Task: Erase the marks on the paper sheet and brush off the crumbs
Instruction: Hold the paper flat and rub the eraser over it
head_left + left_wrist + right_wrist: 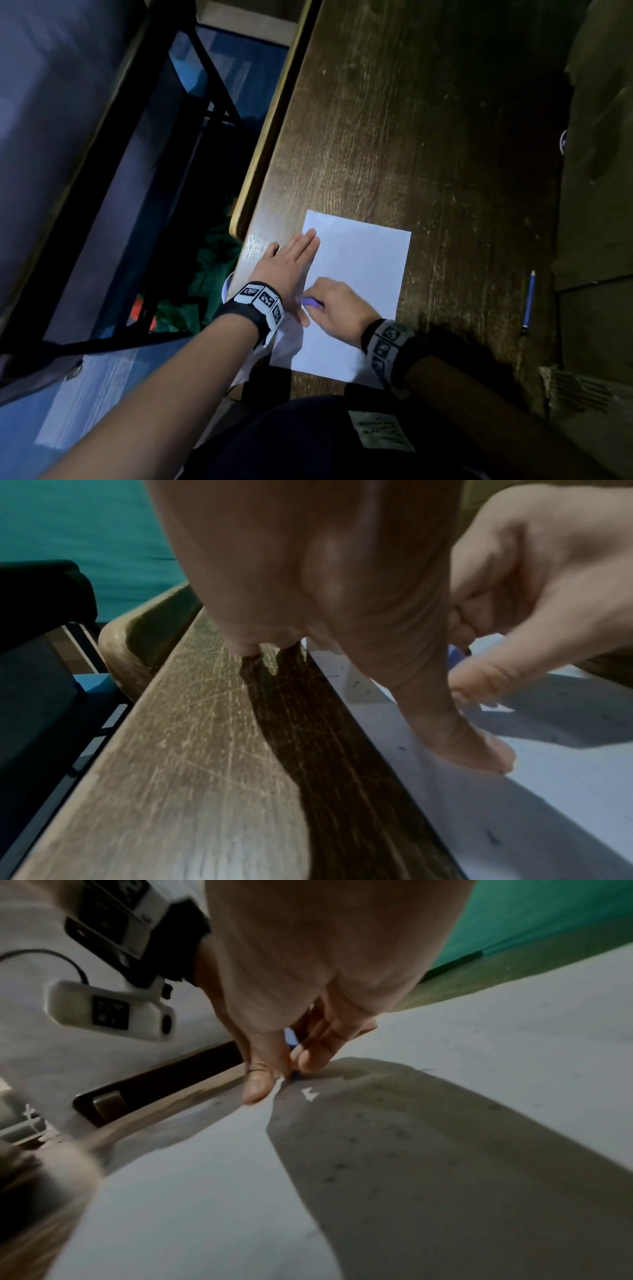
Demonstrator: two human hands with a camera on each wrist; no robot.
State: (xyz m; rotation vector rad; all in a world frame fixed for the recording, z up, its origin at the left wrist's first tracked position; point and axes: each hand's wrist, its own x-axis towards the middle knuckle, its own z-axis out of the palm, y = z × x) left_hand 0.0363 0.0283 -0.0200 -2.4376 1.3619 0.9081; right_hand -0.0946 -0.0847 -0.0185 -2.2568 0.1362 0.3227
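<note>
Paper sheet (363, 267): lay near the table's (428, 137) left edge.
Left hand (291, 270): flat, fingers straight, pressing the sheet's left edge.
Right hand (337, 310): fingers curled, pinching the eraser (311, 302) against the sheet.
Pen (528, 301): well right.

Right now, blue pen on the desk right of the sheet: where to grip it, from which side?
Probably pinch the blue pen mid-barrel, coming straight down from above. It lies flat on the wooden desk, apart from the paper sheet, its long axis running near to far, so fingers should close across the barrel from left and right. Bare desk flanks it.
</note>
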